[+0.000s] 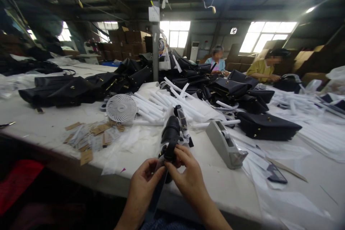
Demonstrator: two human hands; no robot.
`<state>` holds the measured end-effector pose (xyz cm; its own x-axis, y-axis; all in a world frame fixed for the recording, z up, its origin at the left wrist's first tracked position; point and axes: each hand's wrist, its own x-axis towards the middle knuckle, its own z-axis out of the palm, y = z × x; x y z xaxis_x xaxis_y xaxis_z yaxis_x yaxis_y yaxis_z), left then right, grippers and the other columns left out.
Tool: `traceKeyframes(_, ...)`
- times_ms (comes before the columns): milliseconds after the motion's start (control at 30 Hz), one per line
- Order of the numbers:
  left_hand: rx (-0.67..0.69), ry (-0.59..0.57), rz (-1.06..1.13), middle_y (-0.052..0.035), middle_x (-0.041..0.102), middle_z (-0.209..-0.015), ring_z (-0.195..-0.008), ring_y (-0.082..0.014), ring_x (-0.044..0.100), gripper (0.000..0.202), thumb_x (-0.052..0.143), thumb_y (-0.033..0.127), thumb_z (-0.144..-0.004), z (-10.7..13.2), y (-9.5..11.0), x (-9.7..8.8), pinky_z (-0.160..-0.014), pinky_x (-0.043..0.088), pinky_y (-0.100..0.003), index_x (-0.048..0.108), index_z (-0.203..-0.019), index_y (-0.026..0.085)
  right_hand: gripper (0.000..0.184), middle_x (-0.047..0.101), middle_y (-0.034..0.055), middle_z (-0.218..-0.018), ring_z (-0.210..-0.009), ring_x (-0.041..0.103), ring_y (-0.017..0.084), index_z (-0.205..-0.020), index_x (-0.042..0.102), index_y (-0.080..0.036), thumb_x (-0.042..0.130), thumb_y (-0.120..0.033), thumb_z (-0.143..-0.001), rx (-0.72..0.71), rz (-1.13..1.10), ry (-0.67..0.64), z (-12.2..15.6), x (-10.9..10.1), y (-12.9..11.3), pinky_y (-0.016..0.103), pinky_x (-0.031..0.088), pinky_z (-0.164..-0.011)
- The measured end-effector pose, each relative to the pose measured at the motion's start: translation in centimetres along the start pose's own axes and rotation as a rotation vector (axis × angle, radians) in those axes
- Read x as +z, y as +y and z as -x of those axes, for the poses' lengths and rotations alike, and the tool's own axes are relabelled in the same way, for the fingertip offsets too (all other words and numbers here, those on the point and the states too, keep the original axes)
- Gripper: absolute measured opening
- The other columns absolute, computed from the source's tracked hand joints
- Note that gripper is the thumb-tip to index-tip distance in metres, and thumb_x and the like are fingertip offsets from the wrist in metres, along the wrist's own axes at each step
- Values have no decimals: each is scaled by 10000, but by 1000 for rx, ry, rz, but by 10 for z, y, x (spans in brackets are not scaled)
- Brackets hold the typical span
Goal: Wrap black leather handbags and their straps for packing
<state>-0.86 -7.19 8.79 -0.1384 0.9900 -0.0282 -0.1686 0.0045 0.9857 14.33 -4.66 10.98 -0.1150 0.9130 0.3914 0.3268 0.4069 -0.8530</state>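
Both my hands meet at the near edge of a white table (pixel 48 125). My left hand (pixel 144 179) pinches a black strap (pixel 170 134) from the left side, fingers curled on it. My right hand (pixel 187 172) grips the same strap from the right, thumb and fingers closed round its folded end. The strap runs up from my hands to a rolled black loop with a clear plastic wrap beside it, and its lower end hangs down between my wrists.
A grey tape dispenser (pixel 225 143) sits right of my hands. A small white fan (pixel 121 107) and paper tags (pixel 91 134) lie left. White rolled tubes (pixel 161 104) and black bags (pixel 266 125) cover the middle. Two people (pixel 262 68) sit at the far right.
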Motion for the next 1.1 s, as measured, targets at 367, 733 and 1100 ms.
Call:
traceKeyframes(367,-53,47,92,-63,772,-925,-869,-228,707,353,773,460,-741,3,-9,7,-767,564,-273,738,-944,173,345,680,44,-674,-498,587,146,-769,709,-181,600,-481,-899,236,-75,-15,36,9,9,232,456,-503)
traceKeyframes(733,595,235,-391,-1,719,-856,-800,-155,700,52,680,269,-852,1,-23,-4,-746,569,-207,724,-874,253,468,627,17,-534,-369,553,112,-621,620,-151,633,-567,-836,422,-170,-35,17,23,2,179,382,-378)
traceKeyframes(1100,916,130,-780,-92,634,-1098,-1010,-176,641,353,518,91,-918,9,-33,-21,-885,556,-237,643,-1228,206,457,647,34,-599,-482,620,136,-709,626,-139,596,-558,-889,333,-358,-128,17,33,6,217,488,-505)
